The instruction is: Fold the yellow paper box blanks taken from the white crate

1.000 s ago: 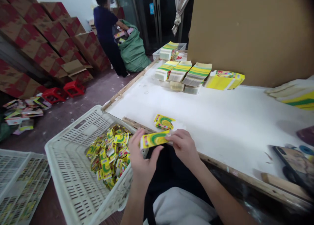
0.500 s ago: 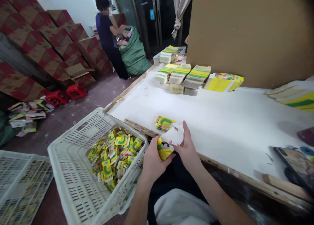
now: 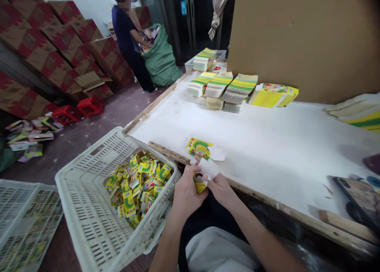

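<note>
A small yellow and green cardboard box (image 3: 199, 186) with white flaps is held in front of me at the table's near edge. My left hand (image 3: 187, 191) wraps round its body from the left. From the right, my right hand (image 3: 222, 189) pinches its white flaps, fingers closed on the card. Just beyond my hands, a few flat yellow box blanks (image 3: 199, 147) lie on the white tabletop, a white flap sticking out to the right. On my left stands a white plastic crate (image 3: 86, 208) holding many small yellow boxes (image 3: 129, 201).
Stacks of yellow card blanks (image 3: 240, 88) stand at the table's back, before a brown board (image 3: 297, 42). A phone (image 3: 358, 195) and a wooden block (image 3: 346, 224) lie at right. Beyond, a person (image 3: 126, 42) reaches into a green sack (image 3: 162, 60) near stacked cartons (image 3: 44, 54) and red stools (image 3: 90, 106).
My right hand's thumb and fingers have come down from being spread and closed on the white flaps. The large flap has tilted lower, uncovering the blanks' white flap behind.
</note>
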`<action>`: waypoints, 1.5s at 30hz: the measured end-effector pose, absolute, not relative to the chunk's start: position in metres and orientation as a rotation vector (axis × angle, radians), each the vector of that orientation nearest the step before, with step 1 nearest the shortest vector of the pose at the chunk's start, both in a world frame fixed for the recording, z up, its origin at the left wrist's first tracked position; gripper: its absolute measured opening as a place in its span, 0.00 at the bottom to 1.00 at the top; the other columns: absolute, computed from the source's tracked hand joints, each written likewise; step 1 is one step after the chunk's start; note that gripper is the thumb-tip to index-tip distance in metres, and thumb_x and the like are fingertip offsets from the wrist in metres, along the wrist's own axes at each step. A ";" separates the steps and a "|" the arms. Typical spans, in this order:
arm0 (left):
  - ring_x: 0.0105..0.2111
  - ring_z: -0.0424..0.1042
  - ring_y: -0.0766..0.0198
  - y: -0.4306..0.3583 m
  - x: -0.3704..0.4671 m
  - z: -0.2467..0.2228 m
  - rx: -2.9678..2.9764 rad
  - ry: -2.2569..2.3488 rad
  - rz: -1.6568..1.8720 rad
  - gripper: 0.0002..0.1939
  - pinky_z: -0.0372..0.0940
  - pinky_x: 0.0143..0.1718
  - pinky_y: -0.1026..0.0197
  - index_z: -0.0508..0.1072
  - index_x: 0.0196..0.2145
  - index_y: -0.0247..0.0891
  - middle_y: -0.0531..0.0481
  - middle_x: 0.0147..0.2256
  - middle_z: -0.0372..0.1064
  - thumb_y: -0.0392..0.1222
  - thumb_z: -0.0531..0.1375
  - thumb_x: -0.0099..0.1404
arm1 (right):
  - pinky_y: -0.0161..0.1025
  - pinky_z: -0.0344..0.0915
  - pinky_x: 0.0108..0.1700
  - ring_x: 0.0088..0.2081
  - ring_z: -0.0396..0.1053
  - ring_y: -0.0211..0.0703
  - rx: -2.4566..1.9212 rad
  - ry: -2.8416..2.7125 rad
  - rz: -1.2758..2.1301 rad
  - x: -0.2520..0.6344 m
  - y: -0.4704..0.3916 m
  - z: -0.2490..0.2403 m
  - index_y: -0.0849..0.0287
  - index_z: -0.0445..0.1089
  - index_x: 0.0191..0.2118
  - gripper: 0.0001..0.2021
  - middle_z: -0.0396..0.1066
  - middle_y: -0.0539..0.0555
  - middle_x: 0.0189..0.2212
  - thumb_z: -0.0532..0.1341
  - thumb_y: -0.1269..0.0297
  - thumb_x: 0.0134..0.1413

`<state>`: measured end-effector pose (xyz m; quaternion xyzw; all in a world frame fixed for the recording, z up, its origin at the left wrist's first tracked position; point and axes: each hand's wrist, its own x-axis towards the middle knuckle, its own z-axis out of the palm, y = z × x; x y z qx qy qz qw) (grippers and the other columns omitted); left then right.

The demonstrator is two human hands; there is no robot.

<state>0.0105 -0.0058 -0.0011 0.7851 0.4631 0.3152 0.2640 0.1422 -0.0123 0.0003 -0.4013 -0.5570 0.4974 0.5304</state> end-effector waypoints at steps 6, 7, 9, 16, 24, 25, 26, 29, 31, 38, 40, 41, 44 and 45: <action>0.45 0.65 0.52 -0.008 0.016 -0.006 2.051 1.310 0.986 0.33 0.63 0.42 0.52 0.47 0.53 0.37 0.36 0.48 0.56 0.35 0.59 0.52 | 0.45 0.57 0.56 0.55 0.59 0.46 -1.028 -1.691 0.869 0.148 -0.017 -0.003 0.50 0.63 0.54 0.22 0.61 0.52 0.55 0.53 0.74 0.53; 0.46 0.63 0.51 -0.008 0.016 -0.004 2.072 1.358 0.995 0.34 0.61 0.44 0.50 0.48 0.53 0.36 0.36 0.48 0.56 0.35 0.60 0.51 | 0.44 0.59 0.55 0.54 0.61 0.45 -1.069 -1.628 0.844 0.149 -0.017 -0.005 0.50 0.64 0.53 0.21 0.63 0.53 0.53 0.53 0.74 0.53; 0.48 0.60 0.50 -0.007 0.015 0.001 2.149 1.450 0.981 0.31 0.58 0.48 0.47 0.54 0.50 0.37 0.39 0.47 0.58 0.35 0.61 0.49 | 0.46 0.58 0.56 0.53 0.61 0.46 -1.123 -1.517 0.803 0.153 -0.015 -0.006 0.52 0.63 0.53 0.22 0.64 0.54 0.52 0.52 0.74 0.53; 0.41 0.65 0.52 -0.002 -0.001 0.008 2.233 1.494 0.954 0.26 0.60 0.43 0.50 0.64 0.43 0.41 0.45 0.39 0.66 0.38 0.64 0.44 | 0.51 0.50 0.59 0.62 0.44 0.48 -1.132 -1.923 0.789 0.154 -0.018 -0.008 0.55 0.50 0.61 0.31 0.45 0.58 0.62 0.52 0.79 0.50; 0.41 0.66 0.52 0.001 -0.009 0.007 2.246 1.379 0.864 0.26 0.61 0.43 0.50 0.66 0.43 0.42 0.46 0.40 0.68 0.42 0.65 0.45 | 0.45 0.60 0.52 0.52 0.62 0.46 -1.050 -2.012 0.878 0.172 -0.009 0.015 0.51 0.71 0.43 0.20 0.64 0.54 0.50 0.54 0.79 0.48; 0.41 0.66 0.52 0.001 -0.009 0.008 2.249 1.381 0.846 0.26 0.61 0.43 0.50 0.66 0.43 0.43 0.46 0.40 0.68 0.41 0.65 0.44 | 0.44 0.61 0.52 0.50 0.63 0.46 -1.022 -2.026 0.908 0.174 -0.008 0.017 0.51 0.72 0.43 0.19 0.65 0.53 0.48 0.56 0.78 0.48; 0.41 0.66 0.52 0.001 -0.008 0.008 2.252 1.388 0.837 0.26 0.61 0.44 0.50 0.66 0.43 0.43 0.46 0.40 0.67 0.40 0.65 0.44 | 0.44 0.61 0.51 0.49 0.64 0.46 -1.023 -2.014 0.922 0.174 -0.008 0.018 0.51 0.72 0.42 0.18 0.66 0.53 0.47 0.57 0.78 0.47; 0.41 0.66 0.52 0.002 -0.004 0.007 2.264 1.431 0.840 0.26 0.60 0.44 0.50 0.66 0.43 0.42 0.46 0.39 0.67 0.37 0.64 0.43 | 0.46 0.58 0.54 0.53 0.60 0.49 -1.143 -1.855 0.891 0.161 -0.010 0.012 0.53 0.72 0.39 0.16 0.65 0.54 0.48 0.59 0.77 0.44; 0.41 0.66 0.52 0.004 -0.006 0.005 2.245 1.460 0.826 0.25 0.60 0.44 0.50 0.66 0.43 0.41 0.46 0.39 0.67 0.38 0.64 0.44 | 0.47 0.54 0.56 0.57 0.56 0.49 -1.174 -1.749 0.884 0.150 -0.012 0.004 0.54 0.69 0.43 0.19 0.64 0.55 0.49 0.59 0.77 0.44; 0.48 0.60 0.41 0.022 -0.065 0.001 1.844 2.307 1.020 0.37 0.55 0.47 0.40 0.60 0.52 0.34 0.35 0.45 0.62 0.50 0.65 0.46 | 0.41 0.60 0.50 0.48 0.64 0.46 -1.655 -1.693 0.520 0.158 0.024 -0.015 0.59 0.58 0.54 0.23 0.64 0.57 0.49 0.58 0.69 0.50; 0.52 0.55 0.37 0.025 -0.079 0.001 1.727 2.525 1.028 0.43 0.51 0.49 0.36 0.55 0.55 0.31 0.31 0.49 0.58 0.53 0.65 0.46 | 0.46 0.60 0.49 0.46 0.63 0.52 -1.820 -1.714 0.399 0.165 0.039 -0.021 0.64 0.61 0.52 0.21 0.67 0.62 0.44 0.57 0.73 0.49; 0.52 0.55 0.38 0.026 -0.082 0.001 1.732 2.530 1.029 0.43 0.51 0.50 0.37 0.55 0.55 0.31 0.31 0.50 0.57 0.54 0.64 0.46 | 0.47 0.59 0.48 0.45 0.63 0.54 -1.859 -1.725 0.377 0.166 0.045 -0.024 0.65 0.63 0.50 0.20 0.68 0.63 0.43 0.56 0.75 0.48; 0.51 0.59 0.44 0.026 -0.079 -0.006 1.898 2.275 1.030 0.34 0.54 0.50 0.42 0.61 0.51 0.33 0.36 0.47 0.62 0.53 0.61 0.51 | 0.46 0.58 0.46 0.42 0.63 0.53 -1.916 -1.748 0.342 0.163 0.055 -0.033 0.66 0.67 0.45 0.17 0.68 0.63 0.39 0.53 0.79 0.47; 0.50 0.60 0.46 0.025 -0.074 -0.009 1.930 2.157 1.030 0.31 0.55 0.50 0.43 0.62 0.50 0.34 0.38 0.46 0.64 0.52 0.61 0.52 | 0.45 0.57 0.45 0.41 0.63 0.52 -1.931 -1.749 0.330 0.161 0.056 -0.035 0.65 0.67 0.44 0.17 0.69 0.63 0.38 0.52 0.80 0.47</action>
